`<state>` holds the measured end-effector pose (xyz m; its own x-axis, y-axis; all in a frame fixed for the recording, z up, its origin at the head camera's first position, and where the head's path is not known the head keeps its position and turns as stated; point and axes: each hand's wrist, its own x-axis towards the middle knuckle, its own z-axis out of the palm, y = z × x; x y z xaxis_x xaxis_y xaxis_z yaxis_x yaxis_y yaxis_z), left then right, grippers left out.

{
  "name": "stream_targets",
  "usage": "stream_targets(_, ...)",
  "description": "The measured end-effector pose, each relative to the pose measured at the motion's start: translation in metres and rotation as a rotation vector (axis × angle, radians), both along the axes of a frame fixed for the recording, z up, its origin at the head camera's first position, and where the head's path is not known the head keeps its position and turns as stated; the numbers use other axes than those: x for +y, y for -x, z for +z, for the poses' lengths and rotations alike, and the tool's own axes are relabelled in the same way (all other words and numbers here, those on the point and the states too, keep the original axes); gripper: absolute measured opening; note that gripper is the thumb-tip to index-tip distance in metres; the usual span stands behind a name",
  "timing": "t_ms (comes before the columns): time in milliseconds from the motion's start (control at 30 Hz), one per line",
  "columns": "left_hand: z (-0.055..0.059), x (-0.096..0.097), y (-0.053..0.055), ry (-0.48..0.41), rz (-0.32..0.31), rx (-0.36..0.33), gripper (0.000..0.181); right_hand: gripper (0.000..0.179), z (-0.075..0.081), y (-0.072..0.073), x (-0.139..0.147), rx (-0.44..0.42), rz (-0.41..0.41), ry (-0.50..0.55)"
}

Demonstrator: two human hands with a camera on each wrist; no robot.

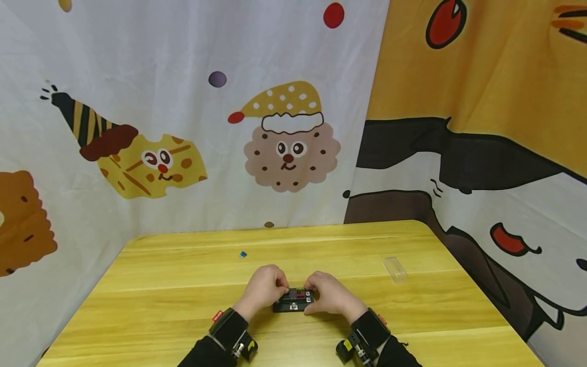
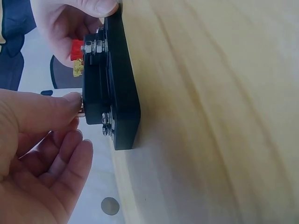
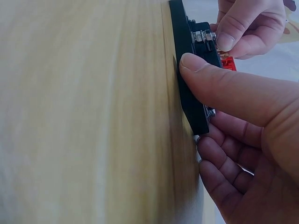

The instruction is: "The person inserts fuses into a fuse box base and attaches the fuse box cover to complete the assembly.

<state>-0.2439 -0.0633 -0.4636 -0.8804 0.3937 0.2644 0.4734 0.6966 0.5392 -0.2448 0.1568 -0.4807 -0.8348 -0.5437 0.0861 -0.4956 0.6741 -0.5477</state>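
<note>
On the table stands a black fuse block [image 1: 286, 307] with metal bolts and nuts at its sides. A red blade fuse [image 2: 76, 50] and a yellow one [image 2: 78, 67] stick out of its top. My left hand [image 1: 267, 287] pinches a small fuse [image 2: 81, 112] between thumb and index finger, right at the block's top; the fingers cover most of it. My right hand [image 1: 329, 294] grips the block's right end, thumb along the near side of its base and fingers behind.
A small blue piece [image 1: 243, 254] lies on the wooden table [image 1: 183, 306] beyond my left hand. To the right lies a clear plastic cover [image 1: 395, 269]. Behind the table's far edge hangs a printed curtain [image 1: 183, 61].
</note>
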Motion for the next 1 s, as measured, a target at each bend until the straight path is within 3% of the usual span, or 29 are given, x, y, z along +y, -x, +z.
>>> stream_targets(1000, -0.0004, -0.0012, 0.0024, -0.016, -0.03, -0.005, 0.024, 0.043, 0.0008, -0.0002, 0.0005, 0.005, 0.005, 0.007)
